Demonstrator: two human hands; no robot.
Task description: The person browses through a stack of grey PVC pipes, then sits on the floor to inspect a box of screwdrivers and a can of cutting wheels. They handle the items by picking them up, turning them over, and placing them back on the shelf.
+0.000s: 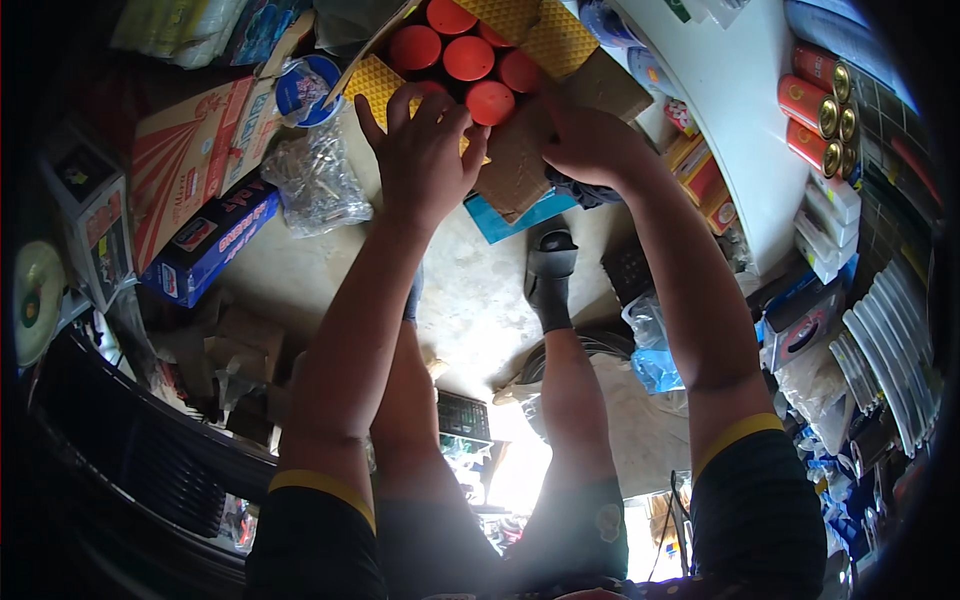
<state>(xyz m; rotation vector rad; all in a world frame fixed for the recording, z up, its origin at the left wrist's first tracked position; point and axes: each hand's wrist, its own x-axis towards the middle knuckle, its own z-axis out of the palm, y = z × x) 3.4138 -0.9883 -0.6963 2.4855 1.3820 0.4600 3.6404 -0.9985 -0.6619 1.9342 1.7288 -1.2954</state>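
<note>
In front of me an opened cardboard box (517,161) holds several containers with round red lids (468,58), packed close together. Yellow waffle-textured sheets (561,39) line its sides. My left hand (429,154) is over the near left edge of the box, fingers spread and bent, with the thumb close to the nearest red lid. Over the near right flap, my right hand (592,146) is closed around a dark cloth (589,191) that hangs below it; its fingertips are hidden. A teal flat box (517,216) shows under the cardboard.
To the left are a blue bucket (307,90), a clear plastic bag of small parts (319,176), a blue carton (214,240) and a red-and-tan carton (191,165). On the right, red cans (810,105) lie stacked by a white panel (735,112). My sandalled foot (553,262) rests on the concrete floor.
</note>
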